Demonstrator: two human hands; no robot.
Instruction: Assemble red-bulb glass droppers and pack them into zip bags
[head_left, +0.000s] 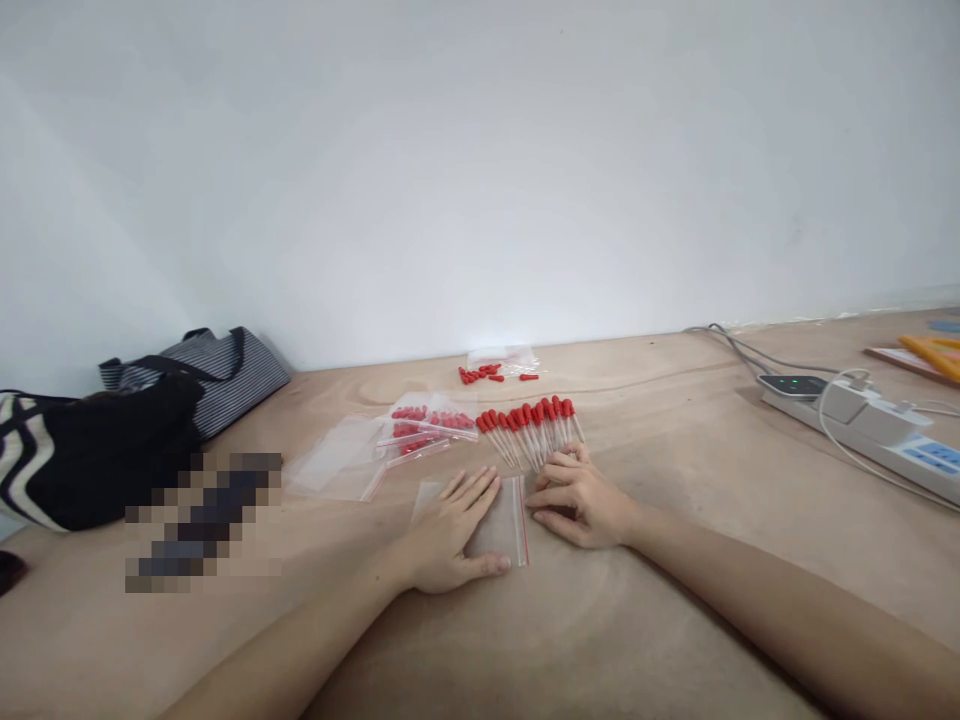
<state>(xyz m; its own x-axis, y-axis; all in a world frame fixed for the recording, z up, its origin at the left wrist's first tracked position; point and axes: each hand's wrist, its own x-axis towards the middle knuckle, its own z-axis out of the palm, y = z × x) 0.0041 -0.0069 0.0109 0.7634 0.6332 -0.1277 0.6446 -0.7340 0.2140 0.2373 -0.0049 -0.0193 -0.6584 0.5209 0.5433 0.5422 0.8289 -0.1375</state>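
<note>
My left hand lies flat on a clear zip bag with a red seal line, its fingers spread. At the bag's sealed edge on the right is my right hand, fingers curled and pressed together; what they hold, if anything, is too small to tell. Just beyond it, a fanned row of droppers with red bulbs and clear stems lies on the table. To the left of the row are filled bags with red-bulbed droppers inside, overlapping flat clear bags.
Loose red bulbs and a clear bag lie near the wall. Black bag and striped bag stand left, near a blurred dark object. Right are a power strip, cables and a black device.
</note>
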